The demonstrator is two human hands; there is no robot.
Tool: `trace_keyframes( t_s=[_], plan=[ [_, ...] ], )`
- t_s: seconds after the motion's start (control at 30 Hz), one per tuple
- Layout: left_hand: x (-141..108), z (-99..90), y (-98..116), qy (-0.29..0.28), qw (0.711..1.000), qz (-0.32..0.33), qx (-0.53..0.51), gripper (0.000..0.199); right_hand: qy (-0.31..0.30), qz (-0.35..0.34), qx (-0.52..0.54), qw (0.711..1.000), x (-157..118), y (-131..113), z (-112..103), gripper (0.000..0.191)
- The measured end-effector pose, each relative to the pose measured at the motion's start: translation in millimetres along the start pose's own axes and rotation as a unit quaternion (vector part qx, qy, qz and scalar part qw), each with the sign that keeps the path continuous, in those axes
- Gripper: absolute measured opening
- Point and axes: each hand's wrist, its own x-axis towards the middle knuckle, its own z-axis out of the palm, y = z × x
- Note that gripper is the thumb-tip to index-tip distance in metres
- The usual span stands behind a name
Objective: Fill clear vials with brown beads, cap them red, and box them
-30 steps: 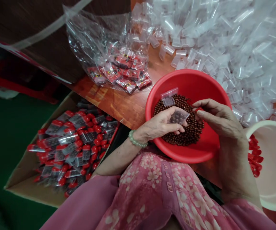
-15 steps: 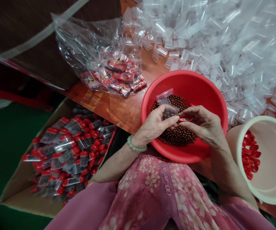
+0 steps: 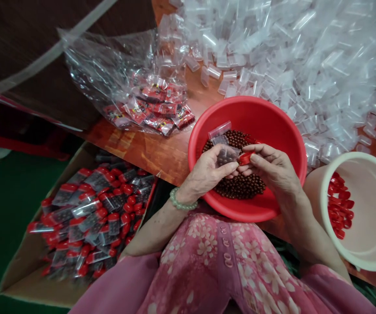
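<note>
Over a red basin [image 3: 292, 174], my left hand [image 3: 209, 170] is closed on a small clear plastic container [image 3: 226, 157] with dark beads inside. My right hand [image 3: 271, 165] pinches a red cap [image 3: 245, 158] against the container's open end; whether it is seated I cannot tell. Beneath both hands lies a heap of round brown beads [image 3: 240, 187] in the basin. Two more clear containers [image 3: 219, 130] rest on the beads near the basin's far left wall.
Left and below stands a cardboard box [image 3: 24, 270] with many capped containers [image 3: 89, 213]. A white bucket [image 3: 370, 209] at right holds red caps [image 3: 340, 207]. Empty clear containers [image 3: 272, 56] are piled behind the basin. A plastic bag [image 3: 106, 65] with red packets [image 3: 161, 102] lies at back left.
My right hand has turned the red cap and brought it onto the end of the container. The left hand still holds the container. The view has shifted slightly.
</note>
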Motion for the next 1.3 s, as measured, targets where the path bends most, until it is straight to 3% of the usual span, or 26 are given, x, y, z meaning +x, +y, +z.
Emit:
trace_keyframes(
  t_s=[0.13,0.37,0.5,0.67,0.77,0.93,1.13,1.3],
  plan=[
    [0,-0.7,-1,0.007,1.0,0.001,0.023,0.033,0.006,0.039,0.05,0.998,3,0,1,0.041],
    [-2,0.5,2,0.025,0.998,0.001,0.051,0.032,0.07,0.022,0.072,0.995,-5,-3,-6,0.05],
    [-3,-0.6,3,0.031,0.996,0.004,0.085,0.034,0.13,-0.01,0.059,0.99,-27,1,-17,0.052],
    [-5,-2.6,0,0.06,0.992,0.008,0.113,0.035,0.228,-0.097,-0.024,0.968,-73,-1,-41,0.034],
    [-6,-6.1,-2,0.074,0.987,0.03,0.14,0.034,0.333,-0.154,-0.073,0.928,-108,-10,-72,0.029],
    [-9,-6.1,1,0.11,0.982,0.015,0.151,0.023,0.531,-0.22,-0.086,0.813,-168,-20,-129,0.025],
    [-8,7.2,11,0.18,0.967,0.023,0.176,0.012,0.604,-0.268,-0.125,0.74,-205,-18,-165,0.027],
    [-8,3.7,6,0.18,0.962,0.04,0.203,0.028,0.618,-0.241,-0.27,0.698,-205,-18,-201,0.028]
  ],
)
